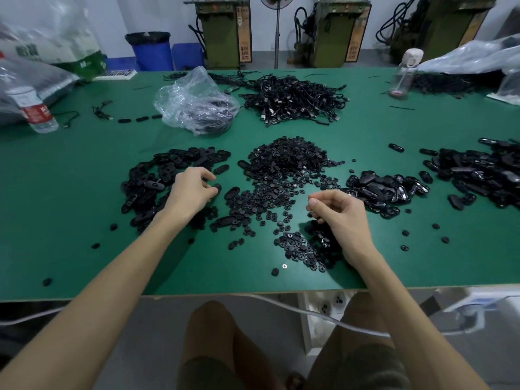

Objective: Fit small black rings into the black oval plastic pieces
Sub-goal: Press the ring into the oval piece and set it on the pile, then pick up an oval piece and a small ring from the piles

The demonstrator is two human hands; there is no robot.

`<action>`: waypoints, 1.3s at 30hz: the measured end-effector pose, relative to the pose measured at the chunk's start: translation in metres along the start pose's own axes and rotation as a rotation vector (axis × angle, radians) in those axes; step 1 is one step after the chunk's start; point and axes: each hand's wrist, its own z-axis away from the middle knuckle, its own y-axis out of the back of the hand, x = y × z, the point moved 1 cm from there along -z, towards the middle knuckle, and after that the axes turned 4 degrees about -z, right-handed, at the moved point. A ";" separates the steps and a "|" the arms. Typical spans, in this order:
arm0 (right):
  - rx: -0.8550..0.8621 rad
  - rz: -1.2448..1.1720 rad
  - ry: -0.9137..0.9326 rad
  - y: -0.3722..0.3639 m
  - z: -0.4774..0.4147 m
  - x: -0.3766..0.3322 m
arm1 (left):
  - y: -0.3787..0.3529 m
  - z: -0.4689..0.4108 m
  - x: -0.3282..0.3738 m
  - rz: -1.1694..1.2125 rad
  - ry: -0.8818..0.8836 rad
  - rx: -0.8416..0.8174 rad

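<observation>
A big heap of small black rings (pixel 287 170) lies in the middle of the green table (pixel 84 209) and spreads toward me. Black oval pieces (pixel 157 175) are piled at the left. My left hand (pixel 192 190) hovers at that pile's right edge and pinches one black oval piece (pixel 217 189) between thumb and fingers. My right hand (pixel 340 218) is over the near rings with its fingers curled and thumb against forefinger; whether a ring is pinched there is too small to tell. Glossy oval pieces (pixel 385 190) lie just right of it.
A larger pile of ovals (pixel 478 170) sits at the far right. Behind are a heap of black cables (pixel 295 99), a clear plastic bag (pixel 194 102), a water bottle (pixel 33 108) at left and a clear bottle (pixel 405 74) at right. The table's front edge runs below my forearms.
</observation>
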 end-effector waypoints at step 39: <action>-0.005 0.160 0.021 0.000 -0.002 0.006 | -0.017 -0.055 0.027 -0.391 -0.167 0.142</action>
